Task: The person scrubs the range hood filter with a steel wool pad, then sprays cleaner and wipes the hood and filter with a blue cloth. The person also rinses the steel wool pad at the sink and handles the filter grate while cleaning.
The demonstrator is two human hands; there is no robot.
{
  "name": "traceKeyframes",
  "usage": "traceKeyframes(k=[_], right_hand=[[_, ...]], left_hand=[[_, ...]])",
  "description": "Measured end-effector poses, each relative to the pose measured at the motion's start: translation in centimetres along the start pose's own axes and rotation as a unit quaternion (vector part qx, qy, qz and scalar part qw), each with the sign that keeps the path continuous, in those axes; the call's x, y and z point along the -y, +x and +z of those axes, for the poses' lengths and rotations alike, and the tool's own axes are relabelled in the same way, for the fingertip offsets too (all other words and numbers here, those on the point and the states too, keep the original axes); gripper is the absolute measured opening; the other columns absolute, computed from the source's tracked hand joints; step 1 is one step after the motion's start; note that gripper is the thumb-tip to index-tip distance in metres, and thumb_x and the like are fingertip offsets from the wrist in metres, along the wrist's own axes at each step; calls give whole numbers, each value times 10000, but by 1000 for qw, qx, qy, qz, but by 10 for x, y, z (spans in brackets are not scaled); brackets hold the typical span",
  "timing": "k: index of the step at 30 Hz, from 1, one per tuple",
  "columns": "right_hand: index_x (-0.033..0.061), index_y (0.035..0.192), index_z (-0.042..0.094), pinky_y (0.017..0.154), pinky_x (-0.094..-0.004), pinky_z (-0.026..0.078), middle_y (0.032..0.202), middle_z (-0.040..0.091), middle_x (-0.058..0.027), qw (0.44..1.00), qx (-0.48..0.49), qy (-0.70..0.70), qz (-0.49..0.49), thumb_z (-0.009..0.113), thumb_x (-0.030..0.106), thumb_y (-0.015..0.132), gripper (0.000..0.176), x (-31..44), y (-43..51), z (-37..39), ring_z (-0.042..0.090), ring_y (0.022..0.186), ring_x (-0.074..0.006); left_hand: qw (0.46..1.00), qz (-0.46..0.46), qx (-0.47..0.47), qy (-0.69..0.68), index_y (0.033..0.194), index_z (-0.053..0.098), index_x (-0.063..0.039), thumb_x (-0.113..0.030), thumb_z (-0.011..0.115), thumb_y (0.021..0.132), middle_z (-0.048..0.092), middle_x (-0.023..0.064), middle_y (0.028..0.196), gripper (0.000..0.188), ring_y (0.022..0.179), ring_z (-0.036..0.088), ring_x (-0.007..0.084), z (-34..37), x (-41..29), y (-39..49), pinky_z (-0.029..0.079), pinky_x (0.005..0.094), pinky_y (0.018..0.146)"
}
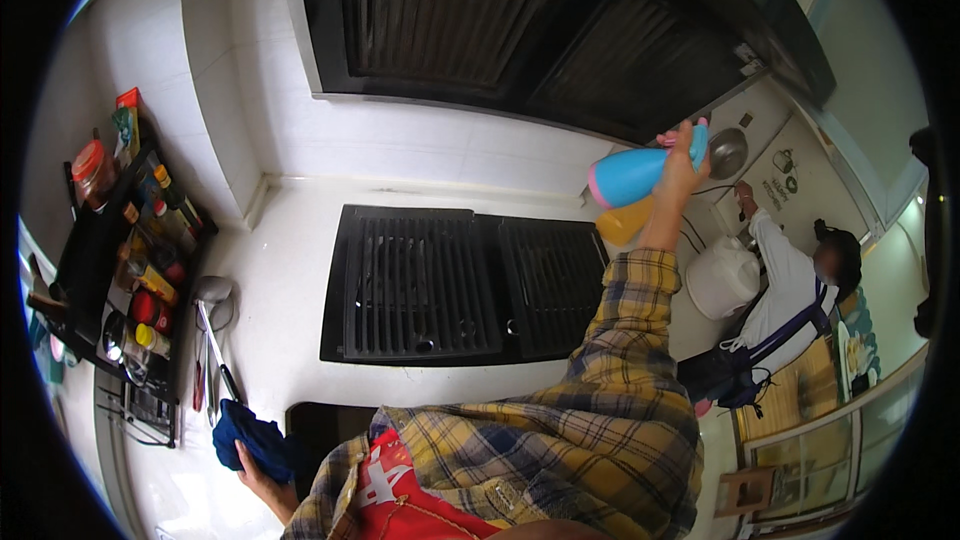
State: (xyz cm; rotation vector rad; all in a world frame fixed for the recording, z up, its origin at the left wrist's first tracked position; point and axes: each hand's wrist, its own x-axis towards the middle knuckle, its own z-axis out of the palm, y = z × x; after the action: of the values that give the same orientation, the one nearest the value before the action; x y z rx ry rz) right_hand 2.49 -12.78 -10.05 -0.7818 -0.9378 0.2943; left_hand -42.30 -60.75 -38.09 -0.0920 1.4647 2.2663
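Observation:
My right hand (pixel 681 165) is wrapped around the neck and trigger of a blue and pink spray bottle (pixel 630 175), raised at the right end of the range hood (pixel 450 14). The bottle lies nearly sideways, its pink base to the left. Low at the left, my left hand (pixel 259 476) grips a bunched dark blue cloth (pixel 253 441) over the counter (pixel 277 300). Between the hands, two black slatted panels (pixel 420 277) lie on a black glass surface set in the counter.
A black rack (pixel 90 262) of bottles and jars stands at the left, with a ladle (pixel 214 289) and other utensils beside it. An orange-yellow object (pixel 624 222) sits beyond the raised arm. Farther right are a white appliance (pixel 723 277) and another person (pixel 787 277) in white sleeves.

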Motion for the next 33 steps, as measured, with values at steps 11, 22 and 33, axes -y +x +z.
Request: traceKeyframes(k=[11, 22, 33], right_hand=[[-32, 1281, 531, 640, -266, 488, 696, 591, -52, 975, 156, -7, 159, 657, 114, 882, 443, -79, -59, 29, 567, 615, -123], [5, 951, 620, 680, -277, 481, 745, 626, -46, 923, 382, 25, 32, 659, 205, 883, 215, -2, -153, 193, 607, 668, -135], [43, 955, 612, 675, -261, 468, 868, 646, -50, 845, 482, 174, 156, 648, 213, 887, 187, 8, -334, 203, 561, 712, -120]], left_hand=[[998, 31, -48, 17, 1207, 549, -8, -291, 652, 899, 640, 145, 1051, 431, 896, 659, 238, -16, 0, -12, 562, 357, 773], [997, 66, -35, 0, 1214, 551, -11, -240, 638, 916, 645, 108, 1028, 386, 860, 656, 207, -4, -2, -19, 555, 337, 762], [997, 62, -33, -35, 1230, 529, -8, -252, 643, 909, 642, 116, 1049, 419, 905, 652, 222, -14, -8, -35, 549, 355, 810]])
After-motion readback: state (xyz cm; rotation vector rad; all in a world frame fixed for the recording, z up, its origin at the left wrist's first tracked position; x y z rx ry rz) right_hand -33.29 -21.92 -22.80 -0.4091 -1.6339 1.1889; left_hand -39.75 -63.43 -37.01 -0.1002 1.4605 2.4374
